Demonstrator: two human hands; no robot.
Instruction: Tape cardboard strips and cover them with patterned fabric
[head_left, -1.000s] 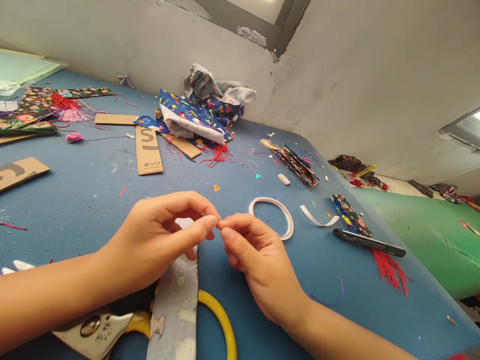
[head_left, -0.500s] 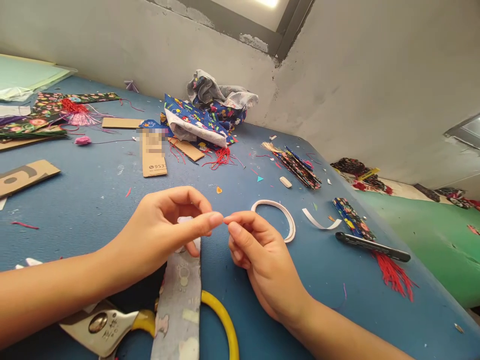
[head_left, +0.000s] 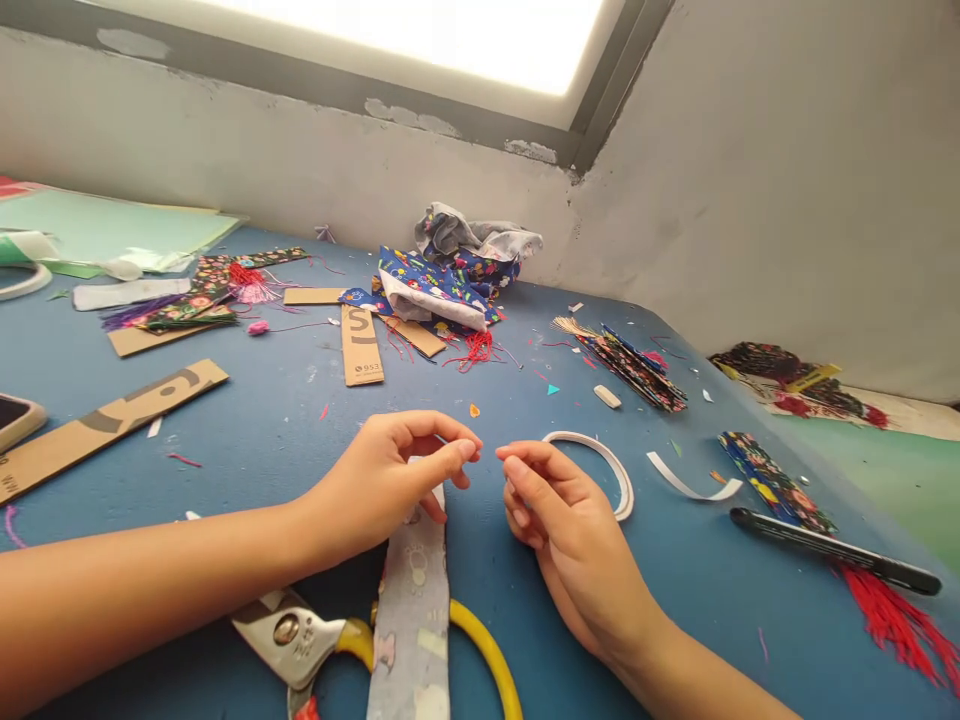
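My left hand is closed, thumb and forefinger pressed together; anything between their tips is too small to make out. Its lower fingers are at the top end of a grey patterned fabric strip, and I cannot tell whether they grip it. A short gap away, my right hand is pinched in the same way, its contents also unclear. Under the strip lies a pair of scissors with yellow handles. Right behind my right hand is a flat white tape roll. A curled white strip lies further right.
A black utility knife rests by a folded floral strip with red tassels. Crumpled blue printed fabric sits near the wall. Cardboard strips, an eraser and bundled floral strips are scattered on the blue table.
My fingertips, which were meeting, have come apart by a small gap. The view has swung left and up, so more of the window and the table's left side shows.
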